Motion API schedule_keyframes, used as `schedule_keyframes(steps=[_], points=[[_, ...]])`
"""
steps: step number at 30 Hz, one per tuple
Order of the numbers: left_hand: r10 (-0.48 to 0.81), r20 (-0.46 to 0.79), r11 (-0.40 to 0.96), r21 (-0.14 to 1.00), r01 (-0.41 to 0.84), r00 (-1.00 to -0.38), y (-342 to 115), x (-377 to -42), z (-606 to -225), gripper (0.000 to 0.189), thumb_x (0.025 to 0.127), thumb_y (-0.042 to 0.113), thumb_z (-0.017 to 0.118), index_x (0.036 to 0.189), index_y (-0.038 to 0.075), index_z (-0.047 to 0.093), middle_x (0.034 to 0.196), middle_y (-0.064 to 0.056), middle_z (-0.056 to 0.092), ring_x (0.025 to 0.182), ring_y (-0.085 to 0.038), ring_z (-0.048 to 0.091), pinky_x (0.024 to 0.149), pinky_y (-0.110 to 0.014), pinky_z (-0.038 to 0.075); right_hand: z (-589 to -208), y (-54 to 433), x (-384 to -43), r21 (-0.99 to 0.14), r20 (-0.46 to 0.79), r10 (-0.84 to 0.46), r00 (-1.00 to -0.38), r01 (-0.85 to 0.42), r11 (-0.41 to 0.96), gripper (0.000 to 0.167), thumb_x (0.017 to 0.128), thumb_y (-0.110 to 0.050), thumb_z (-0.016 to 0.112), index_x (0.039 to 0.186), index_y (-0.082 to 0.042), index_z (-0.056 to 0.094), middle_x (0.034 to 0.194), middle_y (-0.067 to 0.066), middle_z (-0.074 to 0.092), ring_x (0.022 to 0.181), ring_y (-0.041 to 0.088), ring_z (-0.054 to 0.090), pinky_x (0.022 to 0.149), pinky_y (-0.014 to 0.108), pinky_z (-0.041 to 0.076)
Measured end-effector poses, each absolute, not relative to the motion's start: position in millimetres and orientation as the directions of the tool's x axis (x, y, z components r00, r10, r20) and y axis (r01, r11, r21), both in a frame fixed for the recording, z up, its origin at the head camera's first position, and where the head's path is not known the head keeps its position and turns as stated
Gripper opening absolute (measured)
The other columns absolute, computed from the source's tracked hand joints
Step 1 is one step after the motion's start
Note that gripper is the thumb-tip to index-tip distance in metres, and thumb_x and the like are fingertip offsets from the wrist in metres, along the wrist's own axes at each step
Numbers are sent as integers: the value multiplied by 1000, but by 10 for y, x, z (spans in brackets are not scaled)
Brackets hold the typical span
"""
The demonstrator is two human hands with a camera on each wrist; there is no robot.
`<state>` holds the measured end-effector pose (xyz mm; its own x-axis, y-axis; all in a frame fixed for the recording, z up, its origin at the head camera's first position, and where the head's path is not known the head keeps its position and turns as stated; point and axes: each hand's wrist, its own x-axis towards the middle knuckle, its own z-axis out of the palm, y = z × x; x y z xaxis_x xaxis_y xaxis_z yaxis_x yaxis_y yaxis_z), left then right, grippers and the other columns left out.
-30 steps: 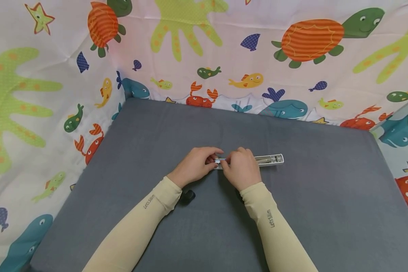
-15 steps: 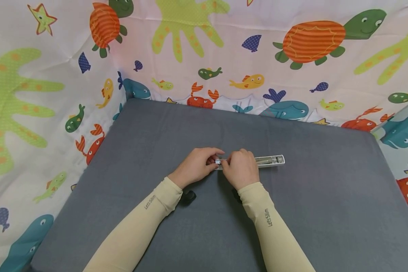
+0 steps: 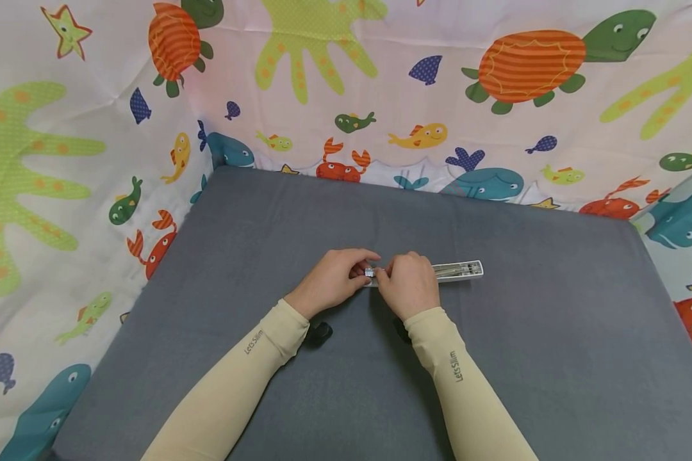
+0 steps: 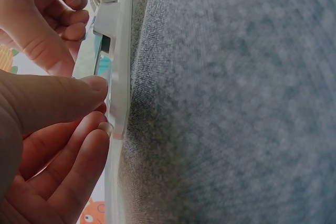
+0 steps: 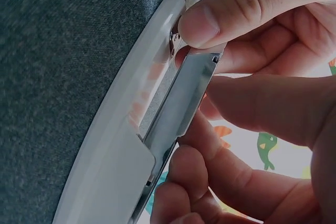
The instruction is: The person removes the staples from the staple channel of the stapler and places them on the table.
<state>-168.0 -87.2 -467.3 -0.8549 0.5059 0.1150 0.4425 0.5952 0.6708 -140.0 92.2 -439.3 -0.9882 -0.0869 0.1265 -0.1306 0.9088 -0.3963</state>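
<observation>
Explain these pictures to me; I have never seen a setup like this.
There is no machine here, only a person's bare left hand and right hand, with pale sleeves on the arms. The wide view comes from a camera worn on the head, looking forward and down. The two close views come from cameras on the wrists, each watching its hand's work. On the grey surface lies what looks like an opened stapler, with a white body and a metal rail. The left hand appears to pinch the rail's tip; the right hand holds it farther along. Cloth printed with sea animals hangs behind.
</observation>
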Motion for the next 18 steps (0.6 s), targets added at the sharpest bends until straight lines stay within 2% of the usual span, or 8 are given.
schedule_keyframes(steps=[11, 18], points=[[501, 114, 596, 673, 438, -858, -885, -1690, -4705, 38, 101, 11, 77, 139, 14, 73, 109, 1, 76, 94, -9, 69, 87, -29, 61, -4405, 921, -1406, -434, 112, -57, -992, -101, 895, 35, 97, -23, 78, 65, -11, 73, 67, 8, 65, 69, 29, 61, 70, 46, 52], [506, 116, 596, 669, 444, -855, -875, -1695, -4706, 38, 102, 10, 76, 139, 13, 72, 111, 0, 77, 95, -11, 70, 88, -30, 61, -4395, 885, -1397, -474, 104, -19, -994, -66, 878, 28, 97, -23, 78, 73, -10, 79, 73, 10, 72, 68, 29, 66, 67, 46, 55]])
